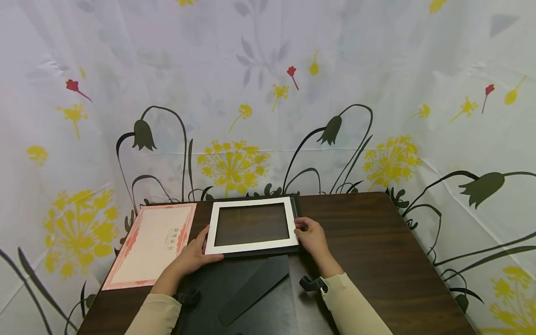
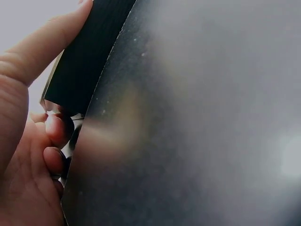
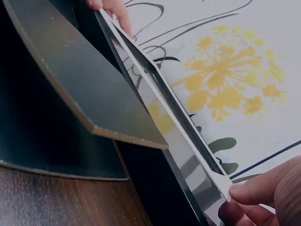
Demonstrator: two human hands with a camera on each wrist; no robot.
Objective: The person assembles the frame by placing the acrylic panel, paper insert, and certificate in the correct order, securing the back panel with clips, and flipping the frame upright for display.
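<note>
A white picture mount (image 1: 251, 201) with a rectangular window is held between both hands, overlapping a black picture frame (image 1: 264, 253) beneath it. My left hand (image 1: 188, 256) grips the mount's near left corner, thumb along the front edge and fingers at the side. At the right edge, my right hand (image 1: 313, 238) pinches the mount between thumb and fingers. In the right wrist view, the mount (image 3: 162, 101) appears tilted beside the dark frame. A black backing board (image 1: 268, 307) with a support leg (image 1: 255, 291) lies nearer my body. That board (image 2: 197, 113) fills much of the left wrist view, blurred.
A cream certificate sheet (image 1: 155, 246) with a red patterned border lies on the left of the brown wooden table (image 1: 368, 260). Behind the table hangs a white curtain (image 1: 326, 93) printed with flowers. Dark straps circle both wrists.
</note>
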